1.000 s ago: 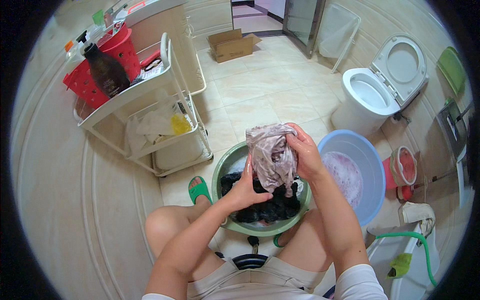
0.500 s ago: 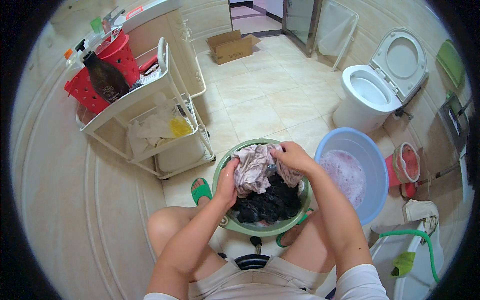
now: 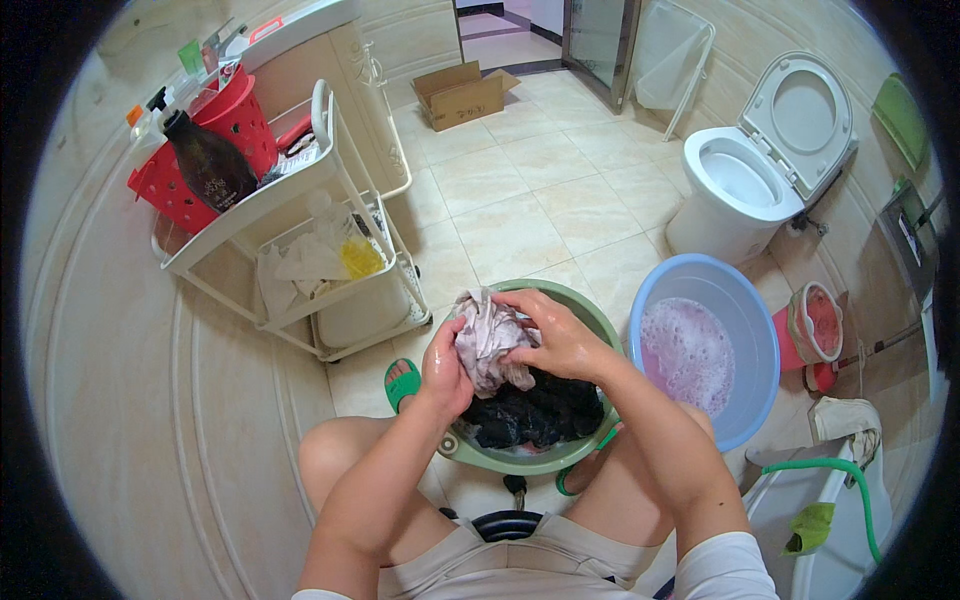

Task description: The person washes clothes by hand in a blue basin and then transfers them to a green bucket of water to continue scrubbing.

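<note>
Between my hands is a bunched, wet, pale pinkish-grey cloth garment (image 3: 490,340), raised over a green basin (image 3: 600,310). My left hand (image 3: 445,365) cups its left side, wet and with the fingers curled behind the cloth. From the right, my right hand (image 3: 555,335) grips it, fingers over the top and thumb lower down on its front. Dark wet clothing (image 3: 535,412) lies in the basin below, with a little water at the near rim. What sits under the dark clothing is hidden.
To the right stands a blue basin (image 3: 755,370) with foamy water (image 3: 687,350). A white cart (image 3: 290,260) with red baskets is at left, a toilet (image 3: 740,180) at far right. A cardboard box (image 3: 465,97) lies at the back; a green hose (image 3: 850,470) hangs at lower right.
My right hand has moved left toward my left hand. The pale garment, spread wider before, is now gathered into a smaller bunch at the basin's left side.
</note>
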{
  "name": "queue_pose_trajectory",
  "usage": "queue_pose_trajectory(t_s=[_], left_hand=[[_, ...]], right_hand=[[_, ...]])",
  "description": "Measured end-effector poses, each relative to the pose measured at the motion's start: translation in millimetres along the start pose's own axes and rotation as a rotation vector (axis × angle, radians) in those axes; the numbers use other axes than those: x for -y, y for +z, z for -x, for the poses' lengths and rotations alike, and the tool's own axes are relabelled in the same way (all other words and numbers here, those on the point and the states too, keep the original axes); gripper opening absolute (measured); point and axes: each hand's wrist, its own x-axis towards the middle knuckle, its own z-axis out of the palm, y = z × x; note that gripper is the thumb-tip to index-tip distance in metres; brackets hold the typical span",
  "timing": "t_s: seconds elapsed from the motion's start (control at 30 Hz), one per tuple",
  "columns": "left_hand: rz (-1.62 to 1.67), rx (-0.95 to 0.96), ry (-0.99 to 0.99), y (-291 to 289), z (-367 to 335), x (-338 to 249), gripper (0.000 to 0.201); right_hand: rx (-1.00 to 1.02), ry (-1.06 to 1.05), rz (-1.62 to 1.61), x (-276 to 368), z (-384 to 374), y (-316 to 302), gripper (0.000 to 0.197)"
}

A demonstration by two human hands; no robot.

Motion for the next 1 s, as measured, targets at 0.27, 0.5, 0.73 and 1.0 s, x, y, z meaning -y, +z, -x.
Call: queue_pose_trajectory(t_s=[0.27, 0.5, 0.73, 1.0], left_hand=[[-0.039, 0.064, -0.021, 4.9, 3.1, -4.1, 0.040], [-0.096, -0.190, -0.065, -6.7, 1.9, -4.6, 0.036], [-0.061, -0.147, -0.054, -3.4, -0.8, -3.5, 0.037], [-0.083, -0.059, -0.061, 13.6, 5.4, -10.5, 0.039]], right_hand=[[-0.028, 0.240, -0.143, -6.2, 0.9, -11.4, 0.016], [-0.430, 0.305, -0.613, -7.4, 3.9, -63.4, 0.007], [-0.110, 0.365, -0.364, -27.7, 8.8, -32.9, 0.011], [-0.024, 0.276, -0.177, -23.0, 4.2, -19.8, 0.011]])
